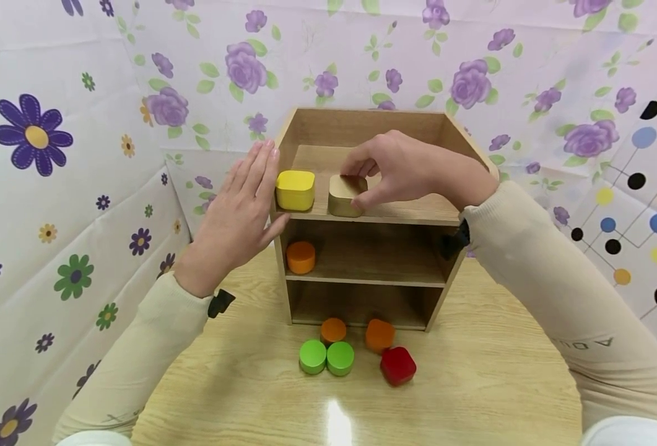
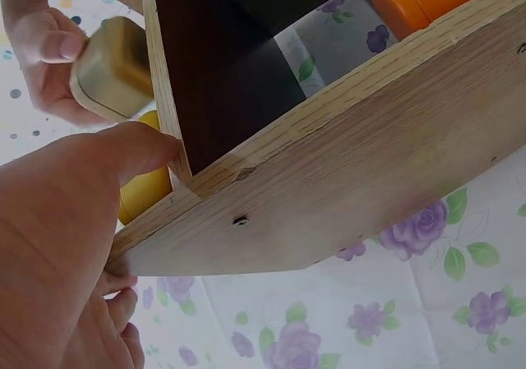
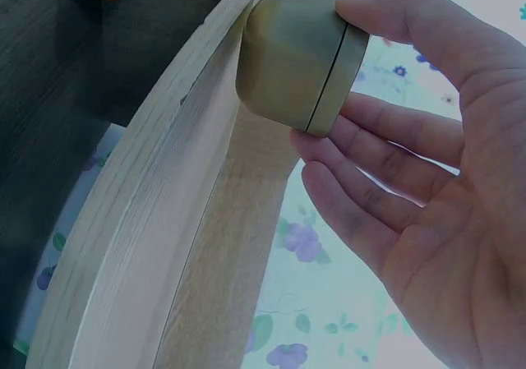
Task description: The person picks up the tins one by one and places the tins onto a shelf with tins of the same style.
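A gold rounded-square tin [image 1: 343,197] is at the front of the wooden shelf's [image 1: 373,220] top level, pinched between the thumb and fingers of my right hand [image 1: 400,167]. In the right wrist view the lid seam of the gold tin [image 3: 304,57] shows. My left hand [image 1: 244,204] lies with fairly straight fingers along the shelf's left side, its thumb at the front edge in the left wrist view. Beside that hand, a yellow rounded-square tin [image 1: 295,191] stands in the top level's left front corner, to the left of the gold one.
An orange round tin [image 1: 301,257] stands at the left of the middle level. On the table [image 1: 239,384] before the shelf are two green round tins [image 1: 313,357], another orange round tin [image 1: 333,331], an orange squarish tin [image 1: 380,335] and a red squarish tin [image 1: 398,365]. Flowered cloth [image 1: 306,56] hangs behind.
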`<state>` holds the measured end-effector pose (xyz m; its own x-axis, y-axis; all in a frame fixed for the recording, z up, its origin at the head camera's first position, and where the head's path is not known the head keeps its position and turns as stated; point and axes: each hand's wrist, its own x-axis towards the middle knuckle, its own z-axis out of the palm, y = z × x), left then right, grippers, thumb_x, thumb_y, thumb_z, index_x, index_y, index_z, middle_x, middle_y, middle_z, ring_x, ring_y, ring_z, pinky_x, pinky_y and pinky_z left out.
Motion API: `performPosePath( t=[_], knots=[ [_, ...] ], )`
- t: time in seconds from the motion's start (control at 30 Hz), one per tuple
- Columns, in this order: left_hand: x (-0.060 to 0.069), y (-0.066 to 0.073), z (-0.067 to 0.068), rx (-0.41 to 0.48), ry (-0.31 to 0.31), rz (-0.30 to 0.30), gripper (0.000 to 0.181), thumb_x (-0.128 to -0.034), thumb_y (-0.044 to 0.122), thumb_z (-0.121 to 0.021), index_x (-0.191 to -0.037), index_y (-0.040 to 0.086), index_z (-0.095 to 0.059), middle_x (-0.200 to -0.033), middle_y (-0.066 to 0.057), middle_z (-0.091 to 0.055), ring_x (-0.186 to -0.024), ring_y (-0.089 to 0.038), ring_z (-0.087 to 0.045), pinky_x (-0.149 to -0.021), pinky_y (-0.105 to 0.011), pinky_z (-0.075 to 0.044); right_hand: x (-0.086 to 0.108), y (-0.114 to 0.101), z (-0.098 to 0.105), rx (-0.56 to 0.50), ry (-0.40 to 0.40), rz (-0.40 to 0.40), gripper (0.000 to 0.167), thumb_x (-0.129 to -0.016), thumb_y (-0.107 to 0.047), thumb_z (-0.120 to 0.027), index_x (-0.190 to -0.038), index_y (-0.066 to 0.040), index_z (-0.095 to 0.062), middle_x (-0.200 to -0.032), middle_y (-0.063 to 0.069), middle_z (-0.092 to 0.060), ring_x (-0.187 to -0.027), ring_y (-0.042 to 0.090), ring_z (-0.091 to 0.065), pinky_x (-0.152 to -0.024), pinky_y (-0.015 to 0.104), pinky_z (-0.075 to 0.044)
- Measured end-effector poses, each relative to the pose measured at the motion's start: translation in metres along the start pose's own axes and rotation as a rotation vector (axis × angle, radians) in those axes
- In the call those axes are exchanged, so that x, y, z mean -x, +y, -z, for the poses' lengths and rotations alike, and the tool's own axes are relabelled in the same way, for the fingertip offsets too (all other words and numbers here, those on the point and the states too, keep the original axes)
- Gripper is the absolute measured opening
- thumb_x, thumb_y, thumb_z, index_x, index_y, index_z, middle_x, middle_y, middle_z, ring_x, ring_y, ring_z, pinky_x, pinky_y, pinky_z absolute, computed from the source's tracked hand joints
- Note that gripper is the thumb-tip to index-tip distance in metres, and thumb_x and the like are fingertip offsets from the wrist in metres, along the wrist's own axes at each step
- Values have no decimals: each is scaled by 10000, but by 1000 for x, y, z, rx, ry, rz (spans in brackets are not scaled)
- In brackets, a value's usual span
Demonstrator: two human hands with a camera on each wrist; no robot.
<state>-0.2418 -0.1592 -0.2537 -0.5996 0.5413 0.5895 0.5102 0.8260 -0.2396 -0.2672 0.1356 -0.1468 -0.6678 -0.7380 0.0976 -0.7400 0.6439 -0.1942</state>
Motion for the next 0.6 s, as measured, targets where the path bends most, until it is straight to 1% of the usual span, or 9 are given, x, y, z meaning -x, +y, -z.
performPosePath(
  t=[0.1,0.33,0.6],
  knots=[
    [0,0,1,-6,-4,-3,1024,-999,375,-702,-1668,-62,-61,-1768,-245,-90,-1653,-397,-121,-1339,-544,-220,-5,3,-1,-12,10,0,389,-883,-273,-830,-1231,-123,-740,-1149,22,-764,-1123,177,-719,-1080,396,-569],
    [0,2,-1,6,-12,-10,1025,-1004,378,-691,-1669,-60,-47,-1770,-244,-70,-1655,-399,-107,-1347,-537,-201,-9,11,-7,-62,14,-53,404,-880,-280,-839,-1243,-136,-735,-1173,21,-750,-1128,165,-706,-1091,361,-560],
    [1,0,-2,24,-8,4,1016,-1005,370,-686,-1669,-60,-47,-1769,-247,-70,-1656,-397,-100,-1346,-540,-200,-16,12,-9,-59,10,-39,423,-889,-280,-829,-1271,-126,-732,-1203,27,-754,-1151,174,-712,-1103,373,-558]
  ],
)
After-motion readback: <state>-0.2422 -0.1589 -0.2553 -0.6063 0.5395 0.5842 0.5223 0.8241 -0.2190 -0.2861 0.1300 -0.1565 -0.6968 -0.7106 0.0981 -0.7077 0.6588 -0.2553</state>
